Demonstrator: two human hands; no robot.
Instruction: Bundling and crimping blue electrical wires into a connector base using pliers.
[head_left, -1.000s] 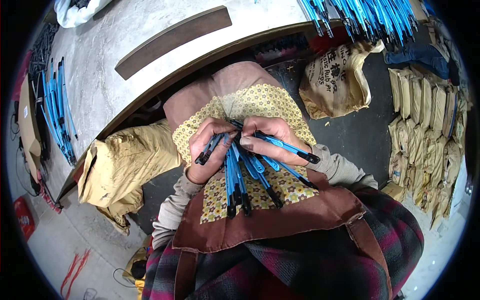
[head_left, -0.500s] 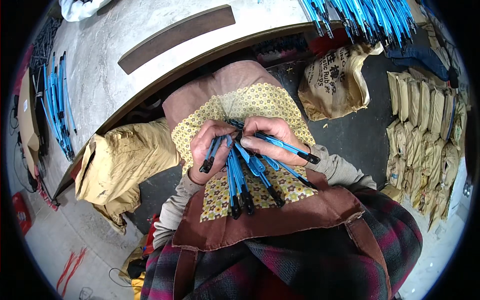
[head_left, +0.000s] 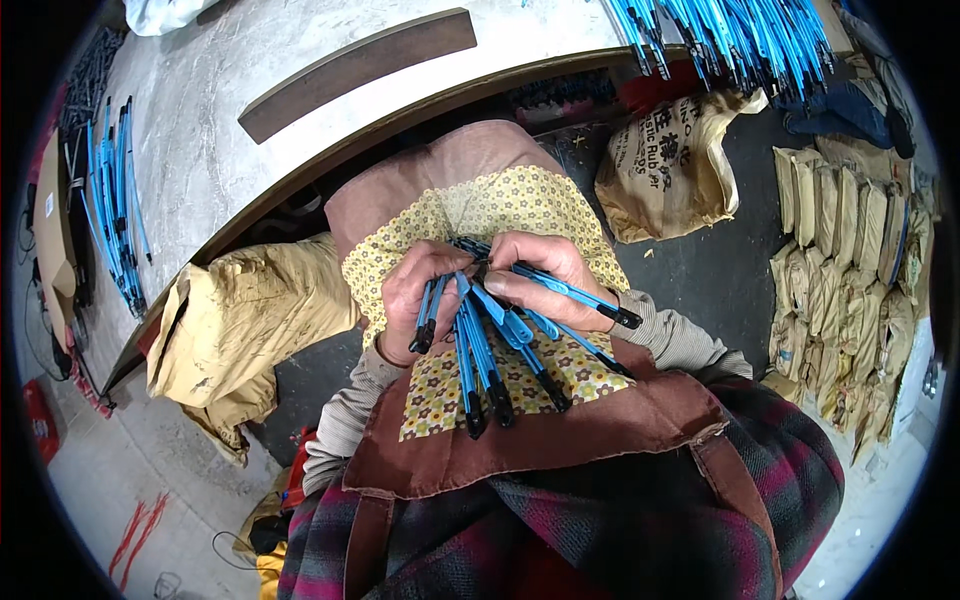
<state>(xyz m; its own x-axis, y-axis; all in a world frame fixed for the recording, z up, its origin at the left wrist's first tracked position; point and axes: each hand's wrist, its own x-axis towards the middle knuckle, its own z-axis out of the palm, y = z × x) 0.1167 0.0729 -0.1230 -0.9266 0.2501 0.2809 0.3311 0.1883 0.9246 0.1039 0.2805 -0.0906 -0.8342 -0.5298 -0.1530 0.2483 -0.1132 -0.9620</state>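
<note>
Heaps tell the progress: on the grey table (head_left: 250,110) at far left lies a row of blue sticks (head_left: 112,200), seemingly finished, and a larger pile of sticks (head_left: 730,35) waits at top right. Over the lap, on the flowered apron (head_left: 500,215), the left hand (head_left: 420,295) is clenched around a bundle of blue black-tipped sticks (head_left: 480,350), while the right hand (head_left: 540,275) pinches one stick across it. Against the frame a second ago, hands and bundle have barely shifted.

Small workshop: concrete bench (head_left: 300,60), blue rod bundles (head_left: 730,35), stacked paper sacks (head_left: 850,250).
</note>
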